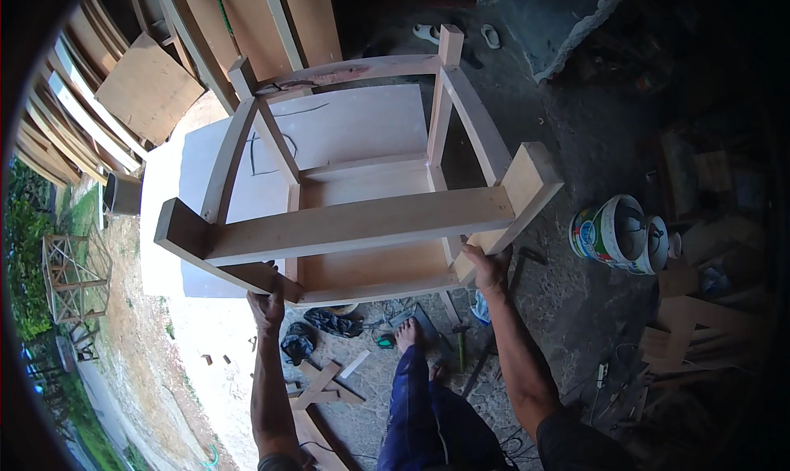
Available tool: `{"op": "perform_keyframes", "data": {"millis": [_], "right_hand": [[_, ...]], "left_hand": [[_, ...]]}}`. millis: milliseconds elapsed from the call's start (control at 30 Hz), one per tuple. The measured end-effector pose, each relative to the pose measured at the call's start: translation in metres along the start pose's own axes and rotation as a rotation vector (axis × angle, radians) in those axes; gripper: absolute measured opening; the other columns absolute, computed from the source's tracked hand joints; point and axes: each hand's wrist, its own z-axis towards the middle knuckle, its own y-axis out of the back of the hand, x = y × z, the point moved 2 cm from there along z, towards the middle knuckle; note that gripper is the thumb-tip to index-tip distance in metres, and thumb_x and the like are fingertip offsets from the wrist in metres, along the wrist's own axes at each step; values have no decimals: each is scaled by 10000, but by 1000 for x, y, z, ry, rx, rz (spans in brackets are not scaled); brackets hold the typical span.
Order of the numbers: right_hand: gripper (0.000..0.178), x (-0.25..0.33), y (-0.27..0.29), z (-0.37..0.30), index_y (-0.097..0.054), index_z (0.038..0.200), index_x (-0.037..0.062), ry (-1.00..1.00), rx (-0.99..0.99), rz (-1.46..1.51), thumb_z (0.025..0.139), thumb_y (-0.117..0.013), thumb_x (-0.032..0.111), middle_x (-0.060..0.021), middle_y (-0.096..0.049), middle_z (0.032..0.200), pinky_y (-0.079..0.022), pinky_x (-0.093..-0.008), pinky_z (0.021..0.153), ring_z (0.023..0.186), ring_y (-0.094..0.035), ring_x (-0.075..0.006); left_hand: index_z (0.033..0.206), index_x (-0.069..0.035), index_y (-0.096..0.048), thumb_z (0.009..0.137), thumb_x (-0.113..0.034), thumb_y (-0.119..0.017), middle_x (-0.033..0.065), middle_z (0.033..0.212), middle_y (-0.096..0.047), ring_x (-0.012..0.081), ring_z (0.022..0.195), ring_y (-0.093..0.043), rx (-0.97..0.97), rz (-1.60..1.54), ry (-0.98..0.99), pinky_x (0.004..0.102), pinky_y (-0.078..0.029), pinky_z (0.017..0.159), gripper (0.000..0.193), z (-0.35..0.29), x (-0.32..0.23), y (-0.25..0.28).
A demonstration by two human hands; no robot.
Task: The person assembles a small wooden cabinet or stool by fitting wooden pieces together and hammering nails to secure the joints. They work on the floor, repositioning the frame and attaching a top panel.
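A bare wooden furniture frame (354, 226), with square posts at its corners joined by rails, fills the middle of the view. My left hand (267, 304) is closed around its near-left post, low down. On the other side, my right hand (487, 269) grips the near-right post, the thumb lying against the wood. Through the frame's openings show a brown panel (370, 190) in its lower part and a pale board (354, 125) with dark curved marks beyond it. Some of my fingers are hidden behind the posts.
Around my feet lie a hammer (461, 348), black plastic bags (298, 343) and wood offcuts (322, 384). Paint buckets (609, 234) stand at the right. Long planks (86, 105) lean at the far left. A pair of slippers (490, 36) lies at the back.
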Motion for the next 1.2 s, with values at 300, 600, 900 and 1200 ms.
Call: {"op": "perform_keyframes", "data": {"millis": [300,600,900,1200], "right_hand": [[560,-75,50,-78,-548,1299,47,-21,102,-318,802,-766,187,-107,-615,1232,-472,-384,973,1152,-590,-250],[510,-101,63,-108,-558,1278,43,225,429,-762,822,-751,168,-131,-620,1208,-487,-403,951,1127,-598,-297],[460,-125,68,-95,-568,1257,39,712,378,-1159,843,-735,149,-155,-625,1183,-501,-422,929,1102,-606,-344],[574,-128,102,-125,-538,1303,37,266,250,-774,839,-788,263,-189,-621,1210,-531,-417,897,1075,-640,-330]], "left_hand": [[1269,19,-571,970,-360,-612,129,1033,-670,253,947,-624,183,390,33,424,-508,843,484,-64,69,5],[1372,-26,-486,970,-354,-626,118,1197,-642,276,970,-638,-66,-46,208,455,-520,872,538,-113,155,-7],[1343,-22,-531,951,-337,-682,64,1216,-596,203,1062,-582,-182,-249,252,379,-490,926,525,-108,206,-4],[1462,23,-352,904,-258,-693,232,1429,-455,357,1258,-509,-151,52,499,447,-447,1008,712,-180,122,-78]]}}
